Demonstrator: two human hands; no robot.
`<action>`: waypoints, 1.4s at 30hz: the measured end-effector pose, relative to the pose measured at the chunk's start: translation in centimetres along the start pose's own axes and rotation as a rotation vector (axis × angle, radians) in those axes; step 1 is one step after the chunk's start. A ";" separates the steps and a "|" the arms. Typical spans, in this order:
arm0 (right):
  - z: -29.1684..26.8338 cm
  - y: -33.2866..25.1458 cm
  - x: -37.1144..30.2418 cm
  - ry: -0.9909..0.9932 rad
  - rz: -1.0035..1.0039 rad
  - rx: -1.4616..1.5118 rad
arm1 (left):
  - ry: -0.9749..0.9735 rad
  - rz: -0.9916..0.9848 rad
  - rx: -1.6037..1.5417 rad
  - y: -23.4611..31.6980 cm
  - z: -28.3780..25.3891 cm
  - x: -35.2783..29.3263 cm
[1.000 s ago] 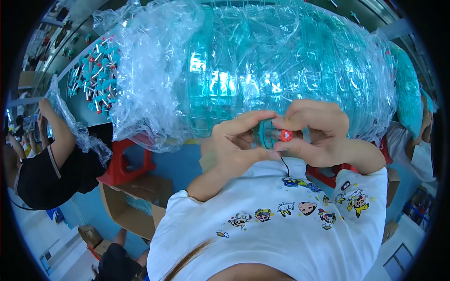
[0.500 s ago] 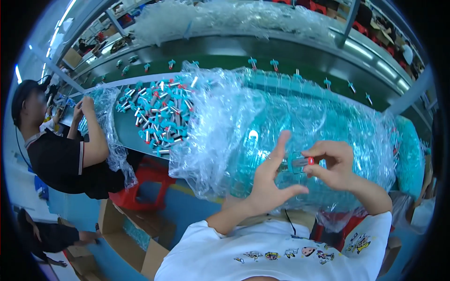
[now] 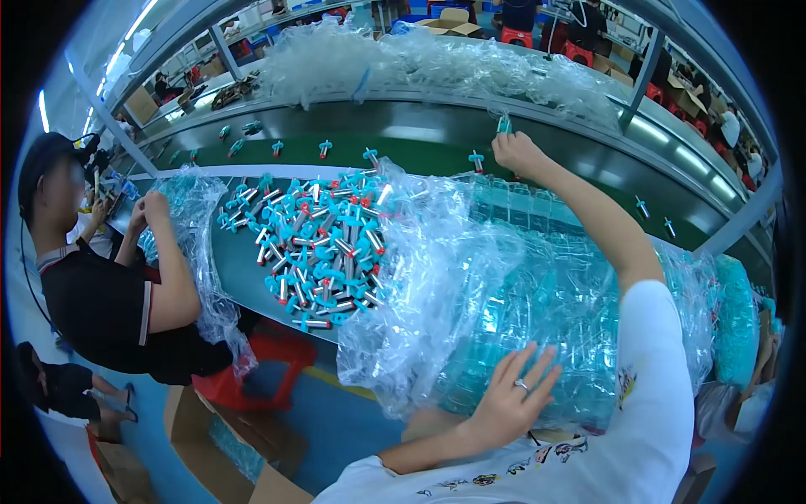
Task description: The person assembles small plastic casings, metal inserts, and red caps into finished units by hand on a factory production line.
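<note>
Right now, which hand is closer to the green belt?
The right hand. It reaches out over the green belt, holding a small teal part. The left hand rests open on the plastic-wrapped bundle, near the body.

A long green conveyor belt [image 3: 420, 155] with grey metal sides curves across the room, under a bright strip light [image 3: 44, 111]. Blue floor [image 3: 336, 420] below holds cardboard boxes [image 3: 201, 445] and what looks like a red stool [image 3: 252, 374]

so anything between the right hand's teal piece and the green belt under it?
Nothing visible. The right hand holds the small teal piece over a bare stretch of the green belt; the nearest piece on the belt stands just left.
</note>
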State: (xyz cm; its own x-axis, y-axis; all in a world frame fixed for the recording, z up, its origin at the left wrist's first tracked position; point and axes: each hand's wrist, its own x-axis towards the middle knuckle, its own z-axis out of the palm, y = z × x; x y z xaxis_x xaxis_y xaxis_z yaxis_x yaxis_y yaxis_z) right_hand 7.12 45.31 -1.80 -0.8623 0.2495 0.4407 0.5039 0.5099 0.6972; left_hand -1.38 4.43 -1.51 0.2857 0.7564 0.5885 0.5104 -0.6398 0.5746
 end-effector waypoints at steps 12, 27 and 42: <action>0.2 2.5 -0.2 -0.336 0.013 0.317 | -0.011 -0.028 -0.009 -0.7 -0.2 0.0; -26.7 -5.6 -10.7 -0.286 0.455 1.107 | 0.058 -0.062 0.266 -0.3 -0.2 0.4; -23.7 0.0 -11.4 0.091 1.262 1.600 | 0.164 -0.087 0.020 -0.6 -1.1 1.2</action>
State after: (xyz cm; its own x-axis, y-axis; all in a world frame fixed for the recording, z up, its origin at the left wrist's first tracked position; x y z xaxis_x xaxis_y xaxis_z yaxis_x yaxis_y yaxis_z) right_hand 18.13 22.91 6.60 -0.1100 0.9648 0.2389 0.1683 0.2550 -0.9522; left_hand -2.28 5.54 -0.49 0.1045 0.7757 0.6224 0.5438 -0.5685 0.6173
